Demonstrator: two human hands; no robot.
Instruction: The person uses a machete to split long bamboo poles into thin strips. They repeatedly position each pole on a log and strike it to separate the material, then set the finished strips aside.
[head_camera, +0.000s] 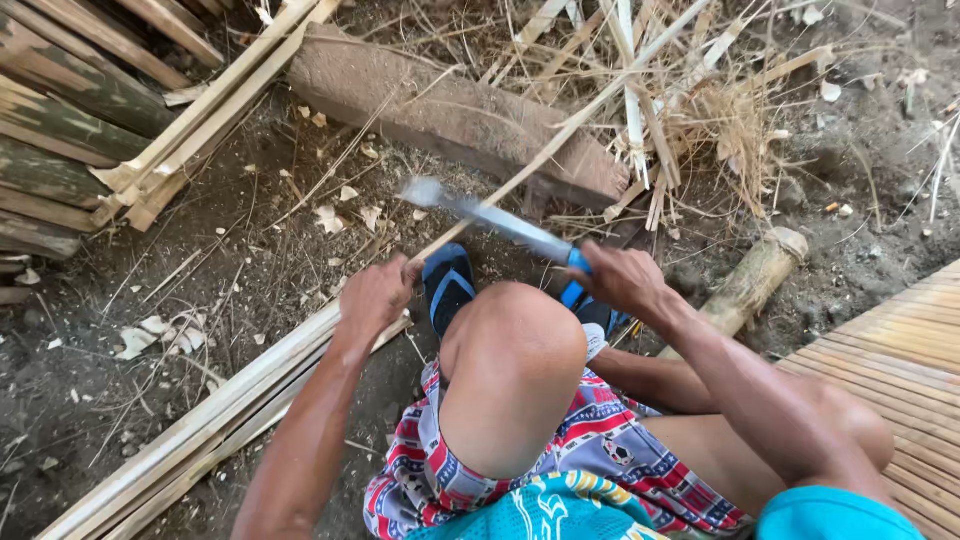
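Note:
My left hand (375, 295) grips a long thin bamboo strip (560, 135) that runs from my fist up to the right across a log. My right hand (620, 278) is closed on the blue handle of a long knife (490, 218), whose blade points left over the strip, its tip near the centre. My raised bare knee (515, 370) is between both arms. A foot in a blue sandal (448, 285) rests on the dirt just under the blade.
A bundle of split bamboo slats (200, 425) lies diagonally at lower left. A thick brown log (450, 115) lies across the top. Stacked bamboo (70, 120) fills the upper left, loose shavings (700, 110) the upper right, a woven slat platform (900, 370) the right, a short bamboo stub (750, 280) nearby.

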